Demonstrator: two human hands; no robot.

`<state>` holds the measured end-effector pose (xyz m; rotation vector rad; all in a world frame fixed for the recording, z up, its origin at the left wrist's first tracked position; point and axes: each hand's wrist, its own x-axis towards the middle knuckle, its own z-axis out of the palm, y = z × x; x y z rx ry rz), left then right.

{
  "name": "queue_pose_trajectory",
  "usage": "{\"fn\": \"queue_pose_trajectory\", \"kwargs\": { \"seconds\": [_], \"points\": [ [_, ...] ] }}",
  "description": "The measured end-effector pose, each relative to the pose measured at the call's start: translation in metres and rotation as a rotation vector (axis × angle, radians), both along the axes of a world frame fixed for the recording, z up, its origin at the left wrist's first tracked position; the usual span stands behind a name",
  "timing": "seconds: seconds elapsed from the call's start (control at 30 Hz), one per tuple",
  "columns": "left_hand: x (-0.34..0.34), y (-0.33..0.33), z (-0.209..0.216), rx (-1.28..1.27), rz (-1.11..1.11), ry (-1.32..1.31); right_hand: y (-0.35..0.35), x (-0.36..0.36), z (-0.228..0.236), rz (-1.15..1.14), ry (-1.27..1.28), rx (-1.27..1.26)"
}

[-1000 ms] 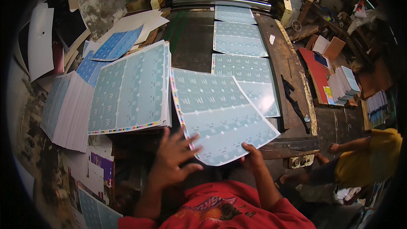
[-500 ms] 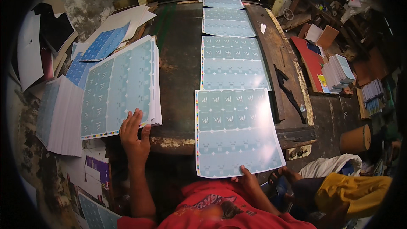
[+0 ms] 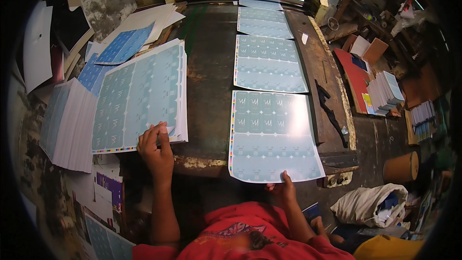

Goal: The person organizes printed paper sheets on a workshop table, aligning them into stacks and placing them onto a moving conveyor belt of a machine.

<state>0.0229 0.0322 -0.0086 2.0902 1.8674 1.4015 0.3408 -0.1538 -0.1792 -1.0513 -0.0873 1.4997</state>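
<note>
Sheet [image 3: 269, 139] swung into line behind the row [image 3: 269, 65] at the near edge of the bench [image 3: 207, 101], toward its right corner; right hand [image 3: 288, 191] pinches it. Left hand [image 3: 158, 150], fingers straighter before, now curls the near corner of the stack [image 3: 137, 98], seemingly parting one off.

Left hand [image 3: 156, 147] above an upright left forearm [image 3: 164, 207], fingers bent; right hand [image 3: 284, 190] (lower than its partner) with thumb uppermost, fingers curled beneath, right forearm [image 3: 299, 221] slanting inward.
</note>
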Motion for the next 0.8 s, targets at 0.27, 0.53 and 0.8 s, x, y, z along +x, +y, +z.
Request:
{"fn": "queue_pose_trajectory", "kwargs": {
  "seconds": [0.27, 0.53, 0.8],
  "points": [
    [-0.004, -0.005, 0.005, -0.028, -0.039, 0.048, 0.030, -0.005, -0.004, -0.117, -0.072, 0.005],
    [-0.011, -0.006, 0.018, -0.087, -0.095, -0.827, 0.034, -0.010, 0.006, -0.264, -0.152, 0.053],
    [0.026, -0.063, 0.036, -0.117, -0.759, 0.217, 0.041, -0.008, 0.073, 0.105, -0.003, 0.392]
  ]
}}
